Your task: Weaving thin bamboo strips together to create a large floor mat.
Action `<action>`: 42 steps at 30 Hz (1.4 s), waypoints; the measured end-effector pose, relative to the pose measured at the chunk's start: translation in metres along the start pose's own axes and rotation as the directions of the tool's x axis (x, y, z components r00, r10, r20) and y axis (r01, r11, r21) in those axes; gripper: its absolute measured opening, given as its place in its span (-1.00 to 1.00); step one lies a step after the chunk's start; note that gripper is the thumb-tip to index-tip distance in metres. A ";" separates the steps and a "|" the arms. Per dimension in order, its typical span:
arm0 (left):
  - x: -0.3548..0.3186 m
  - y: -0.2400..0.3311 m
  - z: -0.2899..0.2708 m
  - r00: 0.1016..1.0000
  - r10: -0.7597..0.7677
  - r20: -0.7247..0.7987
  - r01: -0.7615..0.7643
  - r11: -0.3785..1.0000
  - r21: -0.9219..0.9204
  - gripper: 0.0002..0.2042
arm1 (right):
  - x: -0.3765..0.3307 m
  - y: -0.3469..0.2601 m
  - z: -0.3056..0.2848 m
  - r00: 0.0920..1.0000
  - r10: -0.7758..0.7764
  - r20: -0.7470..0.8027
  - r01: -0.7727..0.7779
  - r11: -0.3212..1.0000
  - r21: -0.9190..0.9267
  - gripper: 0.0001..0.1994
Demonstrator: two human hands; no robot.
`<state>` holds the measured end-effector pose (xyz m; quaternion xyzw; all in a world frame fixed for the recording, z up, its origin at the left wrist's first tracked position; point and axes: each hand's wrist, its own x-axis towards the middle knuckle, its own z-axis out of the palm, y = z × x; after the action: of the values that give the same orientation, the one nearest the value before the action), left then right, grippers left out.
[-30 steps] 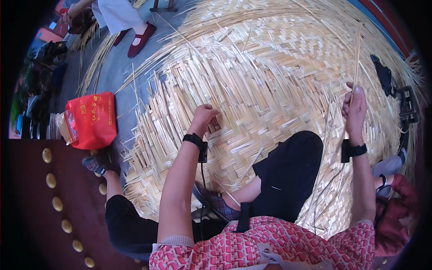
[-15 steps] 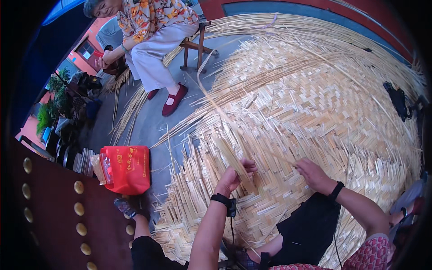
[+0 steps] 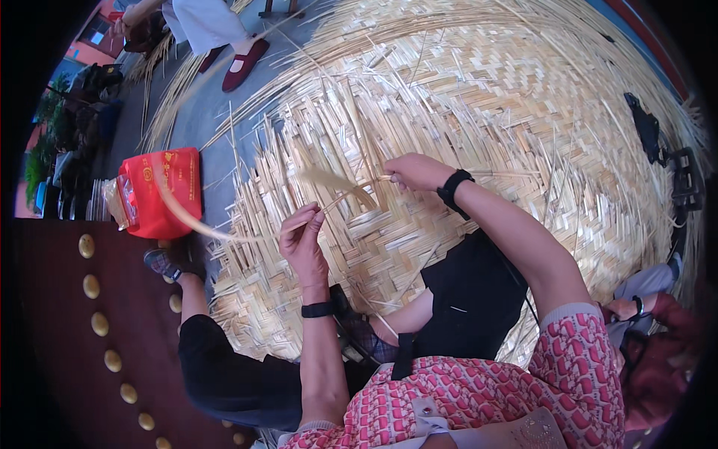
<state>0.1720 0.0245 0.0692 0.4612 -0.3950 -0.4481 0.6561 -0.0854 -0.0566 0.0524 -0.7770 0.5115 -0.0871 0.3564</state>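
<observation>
A long pale reed strip (image 3: 193, 221) curves in from the left and passes through my left hand (image 3: 303, 243), whose thumb and fingers are pinched on it. From there the strip runs up to my right hand (image 3: 419, 173), closed around its other part. Both hands are raised a little over the large herringbone-woven reed mat (image 3: 516, 97). Close to them, a broad pale strip (image 3: 325, 178), smeared by motion, sticks up from the mat. Unwoven strip ends (image 3: 280, 161) fringe the mat's left edge.
A red bag (image 3: 168, 191) stands on the floor at the left, beside a dark red studded panel (image 3: 60, 314). Another person's feet in red shoes (image 3: 244, 66) are at the upper left. A black plastic bag (image 3: 647, 127) lies on the mat's right side. A person crouches at lower right.
My right hand has moved left toward my left hand, and the strip is now stretched between them. My left hand has turned into a pinch. The view has tilted down.
</observation>
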 end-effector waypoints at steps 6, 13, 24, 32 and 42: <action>-0.006 -0.051 -0.026 0.737 -0.475 -0.481 0.391 0.880 -0.270 -0.87 | 0.017 -0.008 0.031 0.996 -0.052 -0.070 0.018 0.909 -0.416 -0.91; 0.014 -0.068 -0.039 0.784 -0.571 -0.244 0.466 0.801 -0.376 -0.84 | 0.002 -0.005 0.018 0.954 -0.213 -0.209 0.155 0.953 -0.259 -0.89; 0.034 -0.082 0.000 0.938 -0.344 -0.037 0.311 0.886 -0.345 -0.75 | 0.027 -0.012 0.001 0.991 0.115 0.075 -0.129 0.967 0.221 -0.88; 0.051 -0.060 -0.006 0.844 -0.533 0.063 0.515 0.772 -0.373 -0.68 | 0.020 0.011 0.003 0.987 -0.013 -0.160 0.026 0.997 0.079 -0.89; 0.057 -0.067 -0.001 0.946 -0.313 -0.086 0.294 0.937 -0.188 -0.71 | 0.025 0.007 0.013 0.990 0.055 -0.129 -0.028 0.980 0.197 -0.87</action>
<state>0.1741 -0.0412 0.0103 0.4830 -0.2405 -0.5495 0.6379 -0.0727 -0.0741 0.0328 -0.7200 0.5393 -0.1811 0.3974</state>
